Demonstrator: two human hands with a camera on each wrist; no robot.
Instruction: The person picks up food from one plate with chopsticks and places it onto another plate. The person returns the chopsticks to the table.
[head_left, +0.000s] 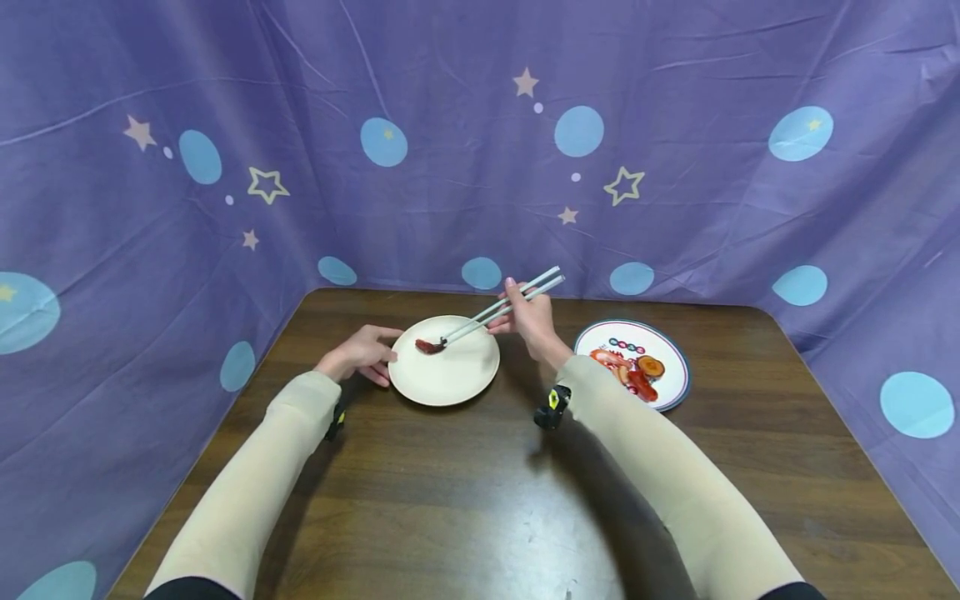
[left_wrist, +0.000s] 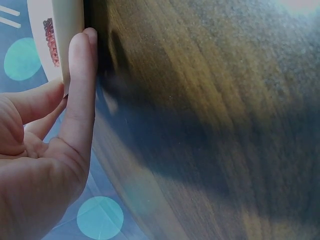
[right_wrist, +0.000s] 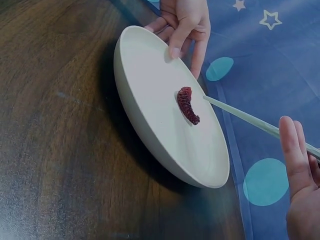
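A cream plate [head_left: 450,379] stands near the back of the table, with a dark red, ridged piece of food [right_wrist: 187,106] on it. My left hand [head_left: 367,352] grips its left rim, the thumb over the edge and the fingers along the outside, as the left wrist view [left_wrist: 60,135] shows. From the right, my right hand [head_left: 531,318] holds a pair of pale chopsticks [head_left: 474,323] slanting down over the plate. Their tips are beside the food's right end; in the right wrist view a visible tip looks slightly apart from it.
To the right, a white plate [head_left: 588,337] with a blue rim bears several pieces of food, including a round brown slice [head_left: 650,367] and a red piece [head_left: 642,385]. My right forearm passes close in front of it. A purple curtain [head_left: 465,200] hangs behind the wooden table [head_left: 420,500].
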